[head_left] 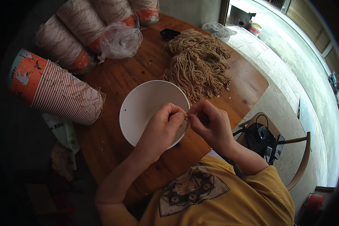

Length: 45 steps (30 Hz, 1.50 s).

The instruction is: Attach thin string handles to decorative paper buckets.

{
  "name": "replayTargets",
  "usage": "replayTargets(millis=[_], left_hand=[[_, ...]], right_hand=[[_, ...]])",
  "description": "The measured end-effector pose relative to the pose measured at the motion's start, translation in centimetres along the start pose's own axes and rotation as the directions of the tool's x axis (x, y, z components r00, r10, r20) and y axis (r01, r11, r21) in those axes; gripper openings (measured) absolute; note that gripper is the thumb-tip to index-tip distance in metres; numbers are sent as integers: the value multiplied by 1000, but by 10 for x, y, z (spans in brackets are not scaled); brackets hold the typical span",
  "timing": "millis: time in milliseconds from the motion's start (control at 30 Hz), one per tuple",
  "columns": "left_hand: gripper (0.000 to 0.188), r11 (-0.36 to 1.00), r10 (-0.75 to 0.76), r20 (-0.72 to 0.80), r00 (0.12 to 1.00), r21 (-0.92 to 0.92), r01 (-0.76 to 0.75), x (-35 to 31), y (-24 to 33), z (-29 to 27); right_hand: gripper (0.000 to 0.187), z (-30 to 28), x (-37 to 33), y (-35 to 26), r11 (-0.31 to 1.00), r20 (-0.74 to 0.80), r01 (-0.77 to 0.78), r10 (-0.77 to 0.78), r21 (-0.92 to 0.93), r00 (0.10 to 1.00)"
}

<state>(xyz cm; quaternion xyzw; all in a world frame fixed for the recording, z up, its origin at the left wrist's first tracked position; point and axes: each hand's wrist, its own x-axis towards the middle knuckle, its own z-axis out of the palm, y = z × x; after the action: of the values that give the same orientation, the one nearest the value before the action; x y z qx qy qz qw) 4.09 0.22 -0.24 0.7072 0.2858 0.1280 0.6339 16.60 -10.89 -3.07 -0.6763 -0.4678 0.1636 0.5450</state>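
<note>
Over the right rim of a white paper tub, my two hands meet fingertip to fingertip. My left hand is closed in a pinch, thumb against forefinger, with a small bit of tan string at its tips. Just to its right, my right hand is also closed in a pinch at the same string; its other fingers are curled in. Most of what lies between the fingers is hidden. Beyond the tub spreads a big loose heap of tan strings, and the tub's inside looks bare.
Several stacks of nested orange paper tubs lie at the left and far left, strings across their sides. A crumpled clear plastic bag sits beside them on the wooden table. At right stands a chair holding a black bag.
</note>
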Motion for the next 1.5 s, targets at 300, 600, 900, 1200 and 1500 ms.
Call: replayTargets(millis=[300,600,900,1200,1500], left_hand=[[19,989,-79,72,994,-122,87,0,4,-1],[21,998,17,48,999,58,-19,-3,3,-1],[16,990,93,35,995,104,-96,-7,1,1],[12,945,282,-24,959,179,-274,-4,-1,3],[16,929,-113,98,989,-341,140,2,1,1]], right_hand=[[15,-2,2,8,969,64,-133,123,207,990],[16,1,-2,10,905,97,-127,96,405,991],[14,6,-1,12,953,26,-44,38,300,999],[15,3,-2,7,971,10,-70,70,228,997],[14,5,-7,14,994,-138,81,-71,68,988]])
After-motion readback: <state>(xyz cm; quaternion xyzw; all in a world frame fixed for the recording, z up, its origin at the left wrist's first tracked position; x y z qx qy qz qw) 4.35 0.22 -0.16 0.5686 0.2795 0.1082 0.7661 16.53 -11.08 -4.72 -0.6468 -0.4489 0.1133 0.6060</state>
